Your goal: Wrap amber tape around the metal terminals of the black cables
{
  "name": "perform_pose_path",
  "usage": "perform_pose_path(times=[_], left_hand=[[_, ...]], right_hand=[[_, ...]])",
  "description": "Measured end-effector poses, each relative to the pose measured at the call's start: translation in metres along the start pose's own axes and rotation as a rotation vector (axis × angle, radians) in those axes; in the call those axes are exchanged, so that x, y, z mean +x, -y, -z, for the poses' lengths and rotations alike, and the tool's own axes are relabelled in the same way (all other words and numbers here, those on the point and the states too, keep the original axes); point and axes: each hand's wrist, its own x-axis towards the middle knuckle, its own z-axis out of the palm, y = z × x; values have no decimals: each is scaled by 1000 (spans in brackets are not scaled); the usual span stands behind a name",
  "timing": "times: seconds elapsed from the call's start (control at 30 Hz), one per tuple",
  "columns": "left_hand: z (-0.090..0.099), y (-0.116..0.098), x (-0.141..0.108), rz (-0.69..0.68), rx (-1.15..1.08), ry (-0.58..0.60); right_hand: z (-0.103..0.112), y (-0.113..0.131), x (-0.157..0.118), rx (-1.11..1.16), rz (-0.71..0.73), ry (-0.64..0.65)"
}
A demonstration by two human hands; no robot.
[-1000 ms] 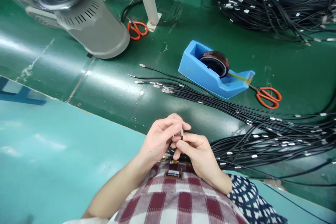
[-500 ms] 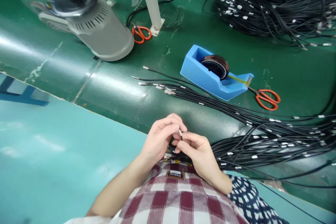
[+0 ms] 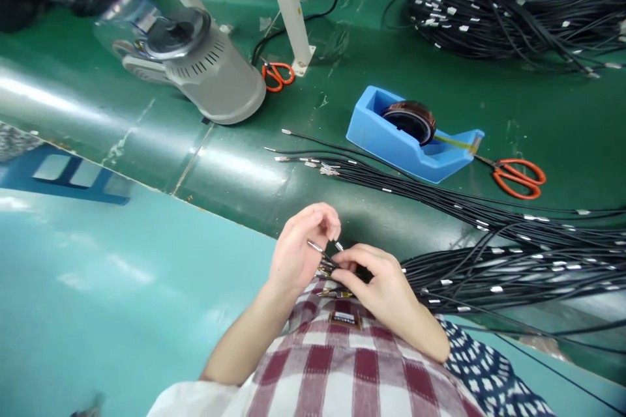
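Near the table's front edge, my right hand [image 3: 376, 273] pinches thin black cables between thumb and fingers. The metal-tipped cable ends [image 3: 315, 246] stick out toward the left, in front of my left palm. My left hand [image 3: 300, 247] is beside them, its fingers curved and apart, with nothing gripped. More cable ends, some with yellow parts [image 3: 342, 294], lie below the hands against the checked apron. A thick bundle of black cables with white labels [image 3: 489, 273] runs off to the right.
Another cable bundle [image 3: 415, 192] lies beyond my hands. Behind it are a blue tape dispenser [image 3: 411, 143] and orange-handled scissors [image 3: 519, 178]. A grey machine [image 3: 220, 78], more scissors [image 3: 278, 77] and a white post [image 3: 293, 19] are at the back left. A large cable coil [image 3: 513, 6] lies at the back right.
My left hand has let go of the cable end and opened. Two cable tips now show between the hands. The view has shifted, moving the scene slightly right.
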Motion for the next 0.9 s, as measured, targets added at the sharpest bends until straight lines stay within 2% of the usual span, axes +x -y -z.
perform_pose_path(times=[0.1,0.17,0.23,0.33,0.43,0.5,0.57,0.6,0.63,0.67,0.73,0.8,0.83,0.9], left_hand=[[-1,0,-2,22,-32,-6],[3,4,-6,-13,74,-6],[9,9,-11,-68,297,-29],[20,13,-14,-101,356,-59],[30,7,-11,-112,440,-34],[33,0,-7,-269,672,-102],[31,-4,-5,-493,1032,-185],[29,-5,-5,-583,1219,-178],[25,-4,-6,-639,1385,-119],[21,-2,-7,-655,1500,-3],[14,3,-10,-590,1587,294],[12,6,-12,-468,1593,464],[13,6,-12,-412,1567,486],[18,4,-10,-347,1472,412]], right_hand=[[1,-2,1,77,-19,-33],[2,-2,1,145,-65,-70],[1,-1,0,173,-90,-68],[4,5,-1,138,-66,-11],[21,10,-2,-66,10,68],[43,10,1,-293,94,48],[69,6,7,-548,176,-73],[81,2,12,-691,193,-139],[91,-2,18,-832,184,-179],[99,-7,24,-950,182,-185],[108,-15,37,-1110,193,-185],[109,-21,47,-1192,221,-182],[107,-24,51,-1216,235,-184],[104,-25,54,-1249,258,-191]])
